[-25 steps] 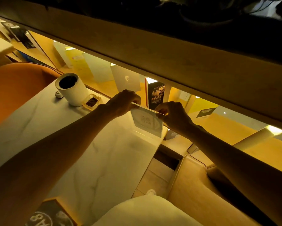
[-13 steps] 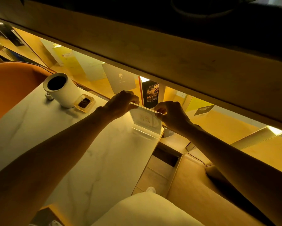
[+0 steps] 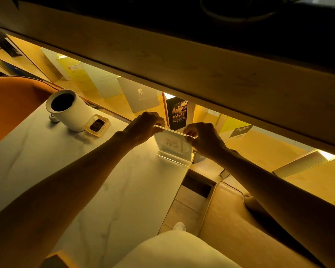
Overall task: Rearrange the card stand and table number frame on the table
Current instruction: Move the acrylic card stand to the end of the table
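A clear acrylic card stand [image 3: 172,147] with a printed card inside stands upright at the far right corner of the white marble table [image 3: 85,180]. My left hand [image 3: 143,126] pinches the left end of its top edge. My right hand [image 3: 205,139] pinches the right end. The base of the stand rests on the table right by the edge. At the bottom left of the frame only a dark corner of another object [image 3: 54,261] shows, too cut off to identify.
A white mug [image 3: 69,109] of dark liquid and a small clear dish [image 3: 98,125] with something dark stand at the far left of the table. A wooden shelf beam [image 3: 182,60] hangs over displayed books. An orange chair [image 3: 10,105] is left, a tan seat [image 3: 230,219] right.
The card stand has gone from tilted to upright with its base down at the table corner. The view shifted, so the dark framed object near me has nearly left the picture.
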